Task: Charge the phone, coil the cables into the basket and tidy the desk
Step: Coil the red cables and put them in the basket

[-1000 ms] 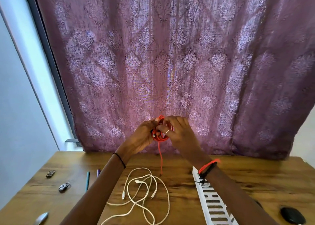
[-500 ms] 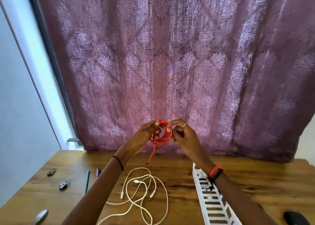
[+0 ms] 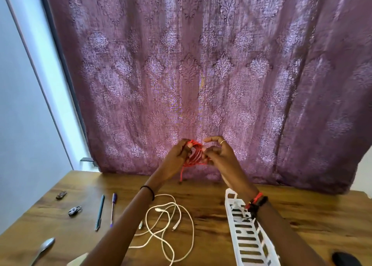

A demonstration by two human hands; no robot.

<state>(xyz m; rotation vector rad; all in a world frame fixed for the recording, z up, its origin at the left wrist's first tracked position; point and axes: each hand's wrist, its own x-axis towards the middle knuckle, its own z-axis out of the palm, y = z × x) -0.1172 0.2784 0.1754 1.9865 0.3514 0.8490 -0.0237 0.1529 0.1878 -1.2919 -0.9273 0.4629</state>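
The person is coiling a red cable (image 3: 194,157) in the air above the far edge of the wooden desk (image 3: 211,203), and the step in hand looks to be finishing off that coil. To do it well, the left hand (image 3: 175,162) should be holding the loops flat and even while the right hand (image 3: 222,158) is tucking the short loose tail round them. That way the bundle is not springing apart when it goes into the white slotted basket (image 3: 248,239), which is lying just below the right wrist.

The left hand is gripping the coil's left side, its fingers curled round the loops. The right hand is pinching the coil's right side between thumb and lower fingers, nearly closed, while its ringed finger is arching free above. A short red tail is hanging from the bundle toward the desk.

On the desk, from the left, a spoon (image 3: 43,247), two small dark clips (image 3: 74,210) and two pens (image 3: 100,212) are lying apart from one another. A white cable (image 3: 168,223) is sprawling uncoiled between the forearms. No phone is showing plainly.
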